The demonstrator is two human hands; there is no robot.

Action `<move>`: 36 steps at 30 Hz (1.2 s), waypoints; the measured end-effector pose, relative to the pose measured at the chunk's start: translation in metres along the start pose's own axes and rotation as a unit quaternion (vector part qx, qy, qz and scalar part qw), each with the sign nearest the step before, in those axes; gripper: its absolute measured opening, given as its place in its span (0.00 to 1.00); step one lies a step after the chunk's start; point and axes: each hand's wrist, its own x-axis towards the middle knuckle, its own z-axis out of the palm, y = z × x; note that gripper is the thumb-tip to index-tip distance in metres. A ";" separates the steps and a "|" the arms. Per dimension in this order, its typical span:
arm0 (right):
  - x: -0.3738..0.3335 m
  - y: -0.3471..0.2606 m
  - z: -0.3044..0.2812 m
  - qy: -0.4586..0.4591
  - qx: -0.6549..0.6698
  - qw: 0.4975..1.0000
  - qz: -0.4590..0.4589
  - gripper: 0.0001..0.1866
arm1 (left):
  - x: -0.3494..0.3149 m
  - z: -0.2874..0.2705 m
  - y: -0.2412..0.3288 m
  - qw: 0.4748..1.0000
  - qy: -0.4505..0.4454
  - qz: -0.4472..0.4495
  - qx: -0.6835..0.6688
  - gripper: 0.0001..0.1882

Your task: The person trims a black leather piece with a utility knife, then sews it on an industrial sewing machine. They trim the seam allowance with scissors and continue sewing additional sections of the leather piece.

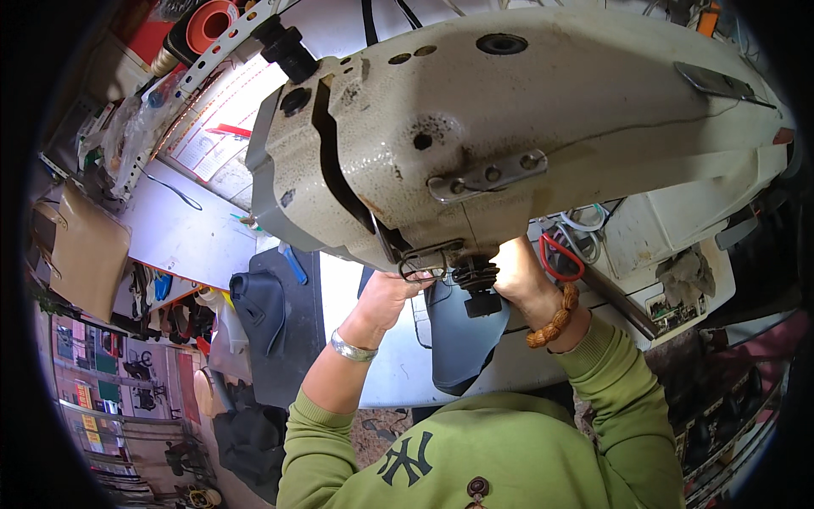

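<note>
A dark blue-grey leather-like piece (462, 348) hangs over the near edge of the white table, its upper part under the head of a large beige sewing machine (381, 161). My left hand (386, 299), with a silver bracelet at the wrist, is closed at the left edge of that piece; the machine covers its fingertips. On the other side my right hand (519, 276) reaches under the machine arm, and its fingers are hidden. A brown beaded bracelet circles the right wrist. Between the hands sits a black tension knob (482, 297) on the machine.
Left of my left arm, a dark folded piece (259, 310) lies on a black mat (297, 365) beside a blue-handled tool (294, 265). A tan bag (89, 250) stands farther left. Red tubing (560, 259) loops right of my right hand, near a dark rod (623, 310).
</note>
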 end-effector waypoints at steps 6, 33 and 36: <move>0.003 0.004 0.003 0.024 0.051 0.998 0.019 0.17 | 0.002 0.001 -0.001 0.999 -0.025 0.040 -0.007 0.13; 0.009 0.020 0.010 0.087 0.054 0.995 -0.012 0.13 | 0.007 -0.008 -0.004 0.999 -0.004 0.014 0.049 0.15; 0.011 0.023 0.011 0.097 0.057 0.994 -0.012 0.13 | 0.009 -0.010 -0.005 1.000 0.010 -0.002 0.027 0.15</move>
